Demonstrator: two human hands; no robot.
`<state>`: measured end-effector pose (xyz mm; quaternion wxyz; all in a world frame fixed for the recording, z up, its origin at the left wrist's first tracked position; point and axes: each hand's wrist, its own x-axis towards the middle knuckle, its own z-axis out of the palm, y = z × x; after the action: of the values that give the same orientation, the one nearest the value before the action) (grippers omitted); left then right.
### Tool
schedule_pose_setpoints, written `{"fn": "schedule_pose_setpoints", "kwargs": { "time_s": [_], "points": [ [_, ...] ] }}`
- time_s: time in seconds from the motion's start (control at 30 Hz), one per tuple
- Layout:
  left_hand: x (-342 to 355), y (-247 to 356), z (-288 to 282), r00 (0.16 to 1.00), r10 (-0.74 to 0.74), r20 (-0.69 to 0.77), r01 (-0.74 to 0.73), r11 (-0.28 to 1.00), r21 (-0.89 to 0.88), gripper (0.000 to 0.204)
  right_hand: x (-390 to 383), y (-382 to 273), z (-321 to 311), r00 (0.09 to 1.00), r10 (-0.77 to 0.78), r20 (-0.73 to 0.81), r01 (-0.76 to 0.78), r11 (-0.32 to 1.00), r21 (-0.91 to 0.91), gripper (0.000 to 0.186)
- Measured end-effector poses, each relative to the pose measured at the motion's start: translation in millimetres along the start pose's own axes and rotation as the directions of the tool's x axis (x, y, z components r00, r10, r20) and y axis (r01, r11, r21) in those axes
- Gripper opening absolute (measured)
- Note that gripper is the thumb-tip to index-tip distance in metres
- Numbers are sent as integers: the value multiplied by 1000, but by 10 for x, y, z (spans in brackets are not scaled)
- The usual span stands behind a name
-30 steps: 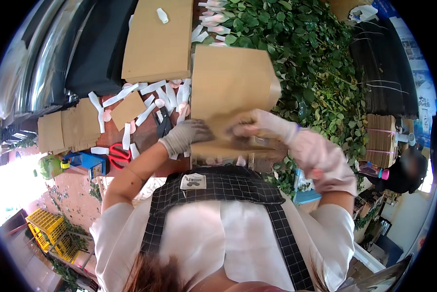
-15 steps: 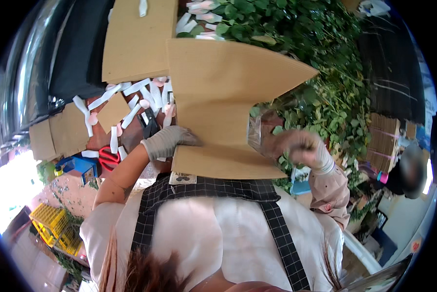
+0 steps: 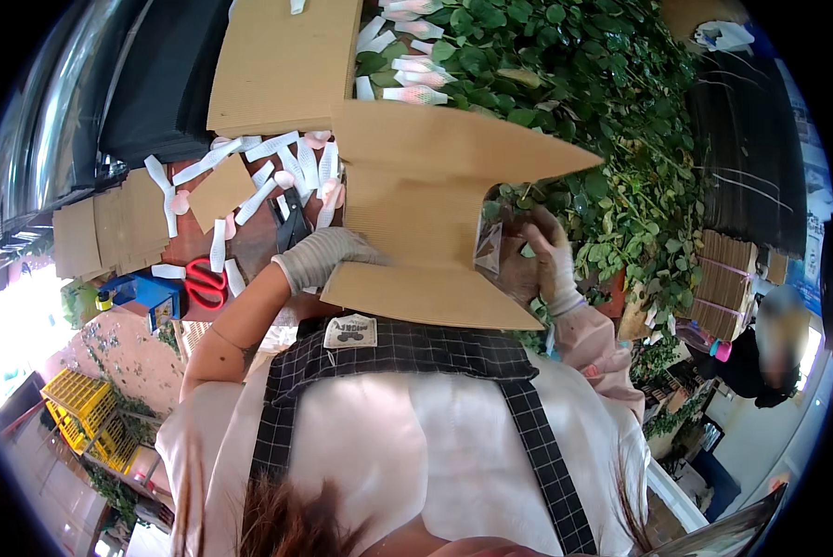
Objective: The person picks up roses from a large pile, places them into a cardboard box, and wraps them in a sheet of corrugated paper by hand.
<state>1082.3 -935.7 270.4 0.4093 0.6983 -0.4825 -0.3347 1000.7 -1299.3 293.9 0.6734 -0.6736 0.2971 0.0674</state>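
A creased brown cardboard sheet (image 3: 407,200), its flaps raised and a notch at its right, spans the middle, in front of me. My left hand (image 3: 328,255), in a striped glove, grips it at the left, fingertips partly hidden by the cardboard. At the notch, my gloved right hand (image 3: 546,255) has bent fingers among leaves beside crinkled clear plastic (image 3: 489,249); what it holds is unclear. Left of the sheet, white mesh sleeves (image 3: 272,144), pink petals, a small cardboard piece (image 3: 221,190), a black tool (image 3: 291,223) and red scissors (image 3: 205,283) lie on the table.
Leafy stems with pale sleeved buds (image 3: 426,74) cover the back right. Cardboard stacks (image 3: 282,65) and dark sheet piles (image 3: 166,84) stand back left, bundled cardboard (image 3: 718,278) at right. A blue box (image 3: 147,302) and yellow crate (image 3: 87,418) are left. A person (image 3: 769,371) is at far right.
The cardboard has changed from a flatter folded shape to spread flaps with the notch showing. My right hand left its top, swung down right, then rose beside the notch.
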Motion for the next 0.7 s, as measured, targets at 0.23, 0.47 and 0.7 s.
{"fn": "schedule_pose_setpoints", "kwargs": {
  "time_s": [0.23,0.47,0.7],
  "points": [
    [-67,-107,30,999,-34,20,32,996,89,32,361,116,370,983,133,123,-110,978,-177,44],
    [-31,-190,64,998,-35,61,26,989,147,32,-72,162,316,982,182,-48,-162,948,273,31],
    [-8,-180,-5,996,3,85,-13,992,124,33,7,284,274,858,407,314,-501,798,335,42]
  ]
}}
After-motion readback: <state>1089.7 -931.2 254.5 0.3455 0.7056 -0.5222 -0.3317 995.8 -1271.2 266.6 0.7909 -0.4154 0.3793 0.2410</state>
